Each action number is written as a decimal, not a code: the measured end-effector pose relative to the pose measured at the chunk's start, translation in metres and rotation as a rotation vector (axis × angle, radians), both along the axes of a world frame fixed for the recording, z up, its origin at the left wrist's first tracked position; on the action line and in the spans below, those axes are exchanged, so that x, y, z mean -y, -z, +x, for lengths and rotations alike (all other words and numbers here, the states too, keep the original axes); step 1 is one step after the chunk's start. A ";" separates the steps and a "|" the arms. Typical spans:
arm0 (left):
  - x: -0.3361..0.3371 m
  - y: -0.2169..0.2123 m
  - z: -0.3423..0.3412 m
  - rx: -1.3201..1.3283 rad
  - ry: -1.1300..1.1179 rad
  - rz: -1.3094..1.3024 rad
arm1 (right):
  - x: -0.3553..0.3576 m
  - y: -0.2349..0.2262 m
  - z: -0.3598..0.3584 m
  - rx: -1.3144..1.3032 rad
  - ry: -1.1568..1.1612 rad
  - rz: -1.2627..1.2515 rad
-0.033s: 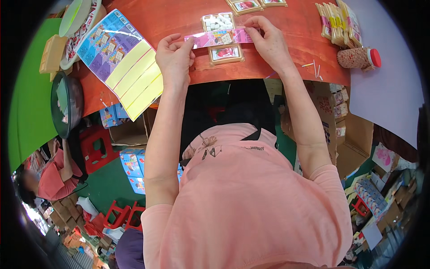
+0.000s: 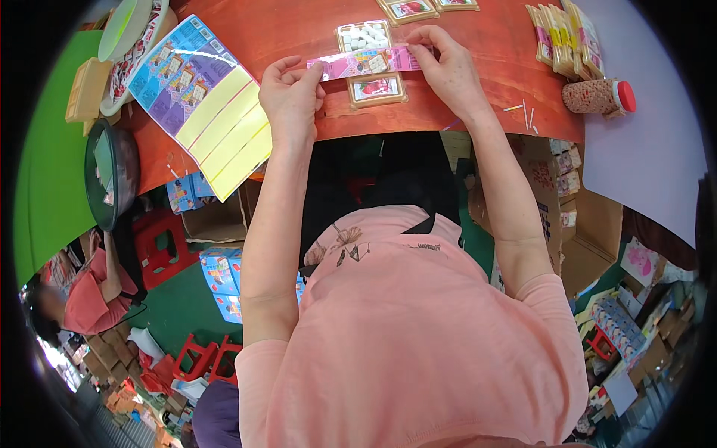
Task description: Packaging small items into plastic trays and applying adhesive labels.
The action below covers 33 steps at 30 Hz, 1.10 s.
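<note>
A pink printed label strip (image 2: 351, 66) is stretched level between my two hands. My left hand (image 2: 290, 103) pinches its left end between thumb and fingers, and my right hand (image 2: 451, 73) pinches the right end. Under the strip lies a tan plastic tray (image 2: 403, 97), its middle hidden by the strip. White cube-like pieces (image 2: 364, 36) show in its far part, and a strawberry picture (image 2: 376, 88) shows in its near part. Left of my left hand is a label sheet (image 2: 179, 82) with bare yellow backing strips on its near part.
More strawberry-picture trays (image 2: 409, 9) lie at the far edge of the red table (image 2: 478, 45). Several upright packs (image 2: 560, 41) and a red-lidded jar (image 2: 594, 98) stand at right, near small loose sticks (image 2: 529, 112). At left are a dark basin (image 2: 112, 175) and a person (image 2: 93, 295).
</note>
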<state>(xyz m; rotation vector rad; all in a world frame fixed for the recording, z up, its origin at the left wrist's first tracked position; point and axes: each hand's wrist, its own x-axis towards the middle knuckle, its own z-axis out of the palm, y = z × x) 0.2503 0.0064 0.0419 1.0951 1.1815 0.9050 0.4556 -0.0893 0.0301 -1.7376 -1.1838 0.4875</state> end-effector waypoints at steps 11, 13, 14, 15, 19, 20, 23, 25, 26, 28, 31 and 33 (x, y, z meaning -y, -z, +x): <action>0.023 0.013 -0.004 -0.948 0.201 0.971 | -0.001 0.011 -0.011 0.658 -0.147 -0.030; 0.033 0.010 -0.013 -0.984 0.224 0.962 | 0.006 0.012 -0.014 0.729 -0.169 0.051; 0.041 0.009 -0.022 -0.975 0.247 0.933 | 0.013 0.013 -0.018 0.725 -0.173 0.045; 0.048 0.007 -0.030 -0.966 0.270 0.903 | 0.022 0.012 -0.022 0.730 -0.204 0.030; 0.081 0.009 -0.056 -0.784 0.192 0.881 | 0.038 0.005 -0.038 0.772 -0.225 0.048; 0.090 0.007 -0.058 -0.709 0.169 0.754 | 0.039 0.006 -0.040 0.768 -0.226 0.044; 0.108 0.018 -0.060 -0.505 0.121 0.639 | 0.039 0.007 -0.041 0.808 -0.214 0.044; 0.108 0.028 -0.058 -0.305 0.008 0.872 | 0.041 0.008 -0.040 0.784 -0.222 0.048; 0.107 0.030 -0.059 -0.240 -0.029 0.837 | 0.043 0.007 -0.040 0.785 -0.223 0.049; 0.107 0.034 -0.071 -0.229 -0.011 0.828 | 0.048 0.005 -0.040 0.768 -0.220 0.016; 0.122 0.021 -0.069 -0.290 0.065 0.243 | 0.058 0.002 -0.038 0.749 -0.198 -0.020; 0.116 0.012 -0.050 -0.050 0.105 -0.247 | 0.063 0.002 -0.038 0.741 -0.201 -0.037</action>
